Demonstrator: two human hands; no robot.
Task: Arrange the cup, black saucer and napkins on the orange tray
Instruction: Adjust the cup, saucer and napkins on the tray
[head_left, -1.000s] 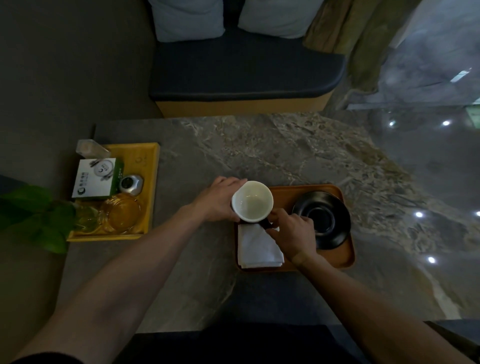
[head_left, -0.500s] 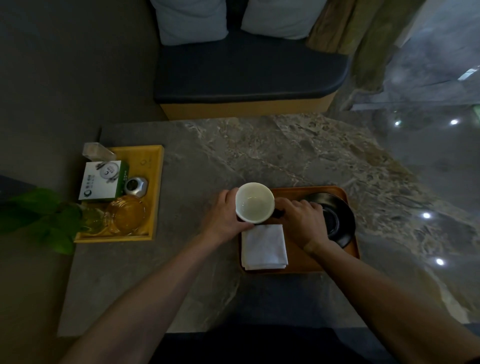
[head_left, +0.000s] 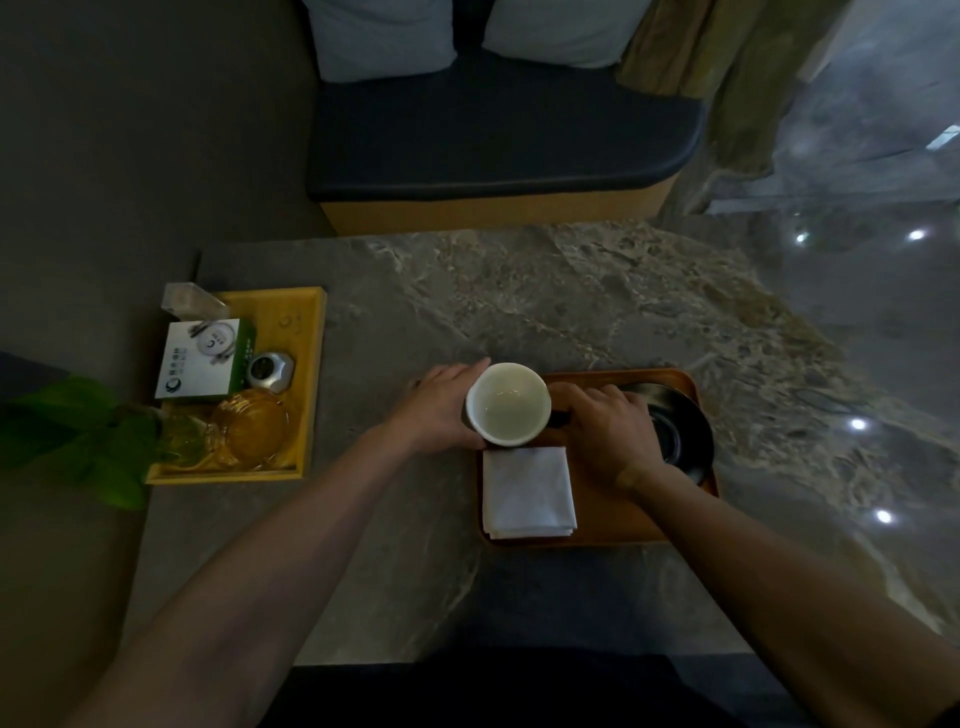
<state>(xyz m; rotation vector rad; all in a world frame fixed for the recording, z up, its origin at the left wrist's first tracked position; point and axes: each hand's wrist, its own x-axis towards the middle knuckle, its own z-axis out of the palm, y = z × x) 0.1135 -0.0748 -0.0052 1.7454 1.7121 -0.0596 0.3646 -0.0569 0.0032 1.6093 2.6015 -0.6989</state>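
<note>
An empty cup (head_left: 508, 404), white inside and dark outside, stands at the far left corner of the orange tray (head_left: 613, 525). My left hand (head_left: 441, 408) wraps its left side. My right hand (head_left: 608, 431) grips its dark handle on the right. A folded stack of white napkins (head_left: 527, 491) lies on the tray just in front of the cup. The black saucer (head_left: 685, 431) sits on the tray's right half, partly hidden behind my right hand.
A yellow wooden tray (head_left: 306, 364) at the table's left holds a white-green box (head_left: 202, 358), a small silver object (head_left: 270, 370), a glass dish (head_left: 252, 423) and a clear packet (head_left: 192, 301). Green leaves (head_left: 72, 431) overhang the left edge. A cushioned bench (head_left: 493, 135) stands beyond the marble table (head_left: 545, 296).
My right hand has shifted from the napkin side up to the cup's handle, covering part of the saucer. The cup has settled lower at the tray's corner, and the napkins now lie uncovered.
</note>
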